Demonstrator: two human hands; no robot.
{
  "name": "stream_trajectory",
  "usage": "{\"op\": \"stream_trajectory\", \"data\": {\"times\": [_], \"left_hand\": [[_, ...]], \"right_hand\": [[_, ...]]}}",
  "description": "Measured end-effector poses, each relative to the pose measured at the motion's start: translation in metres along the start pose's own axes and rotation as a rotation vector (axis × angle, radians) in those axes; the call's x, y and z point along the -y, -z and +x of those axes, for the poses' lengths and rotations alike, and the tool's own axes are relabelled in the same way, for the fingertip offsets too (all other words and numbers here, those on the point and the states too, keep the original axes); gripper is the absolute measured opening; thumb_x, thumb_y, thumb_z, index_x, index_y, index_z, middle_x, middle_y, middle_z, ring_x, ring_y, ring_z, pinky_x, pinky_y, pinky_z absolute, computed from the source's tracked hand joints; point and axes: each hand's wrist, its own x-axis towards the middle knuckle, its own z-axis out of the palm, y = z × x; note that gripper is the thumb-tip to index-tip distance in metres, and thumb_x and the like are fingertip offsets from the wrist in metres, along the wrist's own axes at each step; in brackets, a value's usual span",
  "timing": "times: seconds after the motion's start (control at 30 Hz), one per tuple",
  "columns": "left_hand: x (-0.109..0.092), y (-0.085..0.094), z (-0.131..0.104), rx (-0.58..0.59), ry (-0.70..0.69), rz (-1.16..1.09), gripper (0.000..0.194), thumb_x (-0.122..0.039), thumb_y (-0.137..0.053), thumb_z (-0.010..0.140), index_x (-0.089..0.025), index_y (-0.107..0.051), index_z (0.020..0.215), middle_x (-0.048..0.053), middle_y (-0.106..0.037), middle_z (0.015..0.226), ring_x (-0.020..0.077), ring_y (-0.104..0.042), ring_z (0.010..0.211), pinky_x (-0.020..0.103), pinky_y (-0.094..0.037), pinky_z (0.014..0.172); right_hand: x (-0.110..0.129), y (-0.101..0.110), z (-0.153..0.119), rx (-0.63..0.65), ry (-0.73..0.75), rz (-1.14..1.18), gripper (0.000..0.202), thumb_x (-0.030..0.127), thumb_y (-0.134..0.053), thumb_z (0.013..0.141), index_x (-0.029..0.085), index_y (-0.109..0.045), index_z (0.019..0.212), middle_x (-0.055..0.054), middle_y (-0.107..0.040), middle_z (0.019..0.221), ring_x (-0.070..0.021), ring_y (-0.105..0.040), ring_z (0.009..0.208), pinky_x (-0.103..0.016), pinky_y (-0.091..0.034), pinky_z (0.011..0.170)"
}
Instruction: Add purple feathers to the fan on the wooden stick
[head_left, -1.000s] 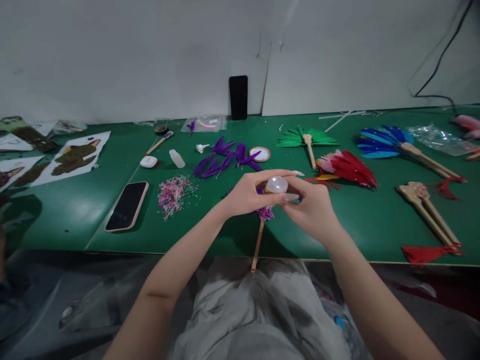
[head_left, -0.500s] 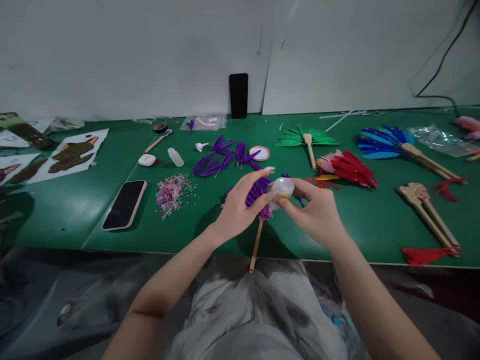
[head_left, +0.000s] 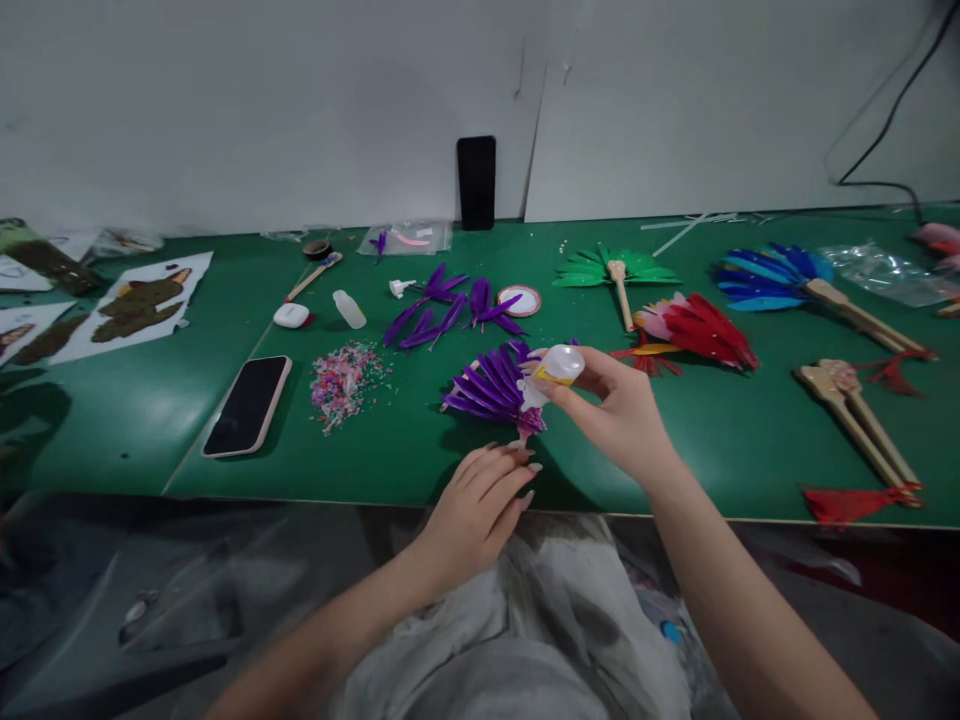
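Black-screened phone in pale pink case (head_left: 247, 405) flat on green tabletop (head_left: 405, 470). Heap of tiny multicoloured bits (head_left: 343, 385) beside it. Left hand (head_left: 480, 510) at table's front edge, fingers together and bent over handle of purple feather fan (head_left: 487, 392); cannot tell whether they grip it. Fan lies just beyond fingertips, feathers spread leftward. Translucent white bottle with yellow band (head_left: 562, 366) tilted, base up, over fan's right side, pinched between thumb and fingers of right hand (head_left: 611, 400). Farther right, red-and-pink feather bundle (head_left: 701, 332).
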Motion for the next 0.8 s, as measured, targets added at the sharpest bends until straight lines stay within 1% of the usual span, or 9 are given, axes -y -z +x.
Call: {"op": "stream_trajectory", "data": {"times": [0.13, 0.23, 0.3, 0.5, 0.67, 0.8], "left_hand": [[-0.002, -0.004, -0.006, 0.158, 0.001, 0.044, 0.037, -0.018, -0.044, 0.093, -0.013, -0.043, 0.129, 0.016, -0.051, 0.134, 0.0216, -0.039, 0.132, 0.044, -0.037, 0.107], [-0.003, -0.007, -0.009, 0.22, 0.025, 0.069, 0.039, -0.024, -0.041, 0.095, -0.013, -0.04, 0.132, 0.017, -0.045, 0.14, 0.0224, -0.036, 0.134, 0.043, -0.039, 0.106], [-0.004, -0.009, -0.01, 0.232, 0.034, 0.092, 0.04, -0.026, -0.04, 0.095, -0.013, -0.04, 0.133, 0.017, -0.042, 0.142, 0.0231, -0.036, 0.134, 0.043, -0.04, 0.105], [-0.003, -0.012, -0.012, 0.24, 0.026, 0.128, 0.042, -0.026, -0.042, 0.094, -0.014, -0.039, 0.135, 0.016, -0.039, 0.144, 0.0226, -0.032, 0.136, 0.043, -0.038, 0.107], [-0.002, -0.014, -0.013, 0.23, 0.021, 0.16, 0.042, -0.027, -0.043, 0.094, -0.015, -0.042, 0.134, 0.017, -0.041, 0.143, 0.0231, -0.033, 0.136, 0.043, -0.039, 0.106], [-0.002, -0.014, -0.013, 0.23, 0.013, 0.157, 0.041, -0.027, -0.043, 0.094, -0.014, -0.042, 0.133, 0.017, -0.04, 0.143, 0.0228, -0.033, 0.136, 0.043, -0.039, 0.106]], "right_hand": [[-0.003, 0.0, -0.005, 0.046, -0.027, -0.055, 0.02, 0.032, -0.067, 0.076, 0.018, -0.064, 0.09, -0.005, -0.073, 0.088, -0.0221, -0.069, 0.083, -0.031, -0.055, 0.074], [-0.009, -0.002, -0.008, 0.051, -0.048, -0.072, 0.022, 0.033, -0.067, 0.076, 0.018, -0.065, 0.091, -0.006, -0.073, 0.089, -0.0226, -0.069, 0.083, -0.032, -0.055, 0.075], [-0.013, -0.004, -0.009, 0.058, -0.051, -0.07, 0.021, 0.032, -0.067, 0.076, 0.018, -0.065, 0.092, -0.006, -0.073, 0.09, -0.0225, -0.069, 0.084, -0.032, -0.055, 0.076], [-0.016, -0.008, -0.011, 0.082, -0.05, -0.09, 0.021, 0.029, -0.065, 0.078, 0.018, -0.065, 0.096, -0.007, -0.073, 0.094, -0.0224, -0.069, 0.086, -0.033, -0.054, 0.078], [-0.015, -0.006, -0.013, 0.099, -0.049, -0.138, 0.022, 0.033, -0.065, 0.079, 0.018, -0.065, 0.095, -0.006, -0.073, 0.093, -0.0224, -0.069, 0.085, -0.032, -0.053, 0.076], [-0.014, -0.003, -0.016, 0.079, -0.04, -0.171, 0.023, 0.034, -0.065, 0.079, 0.018, -0.064, 0.095, -0.006, -0.073, 0.09, -0.0224, -0.069, 0.084, -0.032, -0.053, 0.075]]}}
